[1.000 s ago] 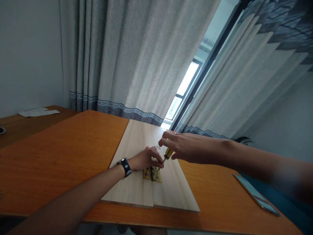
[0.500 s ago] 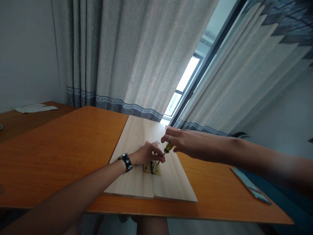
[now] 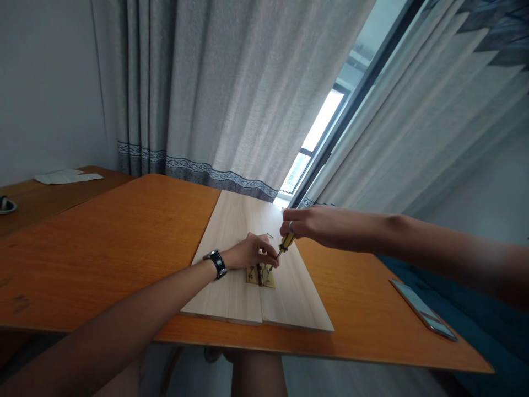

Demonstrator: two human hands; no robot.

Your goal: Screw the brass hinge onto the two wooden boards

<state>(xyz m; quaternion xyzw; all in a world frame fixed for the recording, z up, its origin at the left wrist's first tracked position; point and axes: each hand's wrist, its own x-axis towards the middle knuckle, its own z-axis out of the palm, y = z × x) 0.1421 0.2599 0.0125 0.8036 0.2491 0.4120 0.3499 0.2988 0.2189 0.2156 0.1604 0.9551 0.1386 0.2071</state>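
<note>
Brass hinge [image 3: 260, 275], flat across the seam between two pale wood boards, one leaf on each, knuckle along the joint, nearer the boards' near ends than their far ends. Left board [image 3: 221, 286] and right board [image 3: 301, 292]: smooth, straight-grained, long rectangles, butted edge to edge, square near ends set just short of the near edge of the orange wood-veneer table [image 3: 103, 259]. Left hand [image 3: 250, 251] low over the hinge, fingers [image 3: 270, 258] curled down, touching at the knuckle; grip closed in a loose curl, any held item hidden, so hold cannot be told. Black wristwatch [image 3: 216, 263] on the left wrist. Right hand [image 3: 308, 227], ring on one finger, thumb and fingers closed firmly on the yellow-and-black handle of a screwdriver [image 3: 286, 241]; thin metal shaft slanting down-left, tip at the hinge, just beside the left fingertips. Little room between the two hands. Tiny metal piece [image 3: 270, 235] on the boards just past the left hand, exact kind too small to tell. Wide veneer surface left of the boards; narrower stretch right, up to a smartphone [image 3: 422, 309] lying near the table's right edge.
</note>
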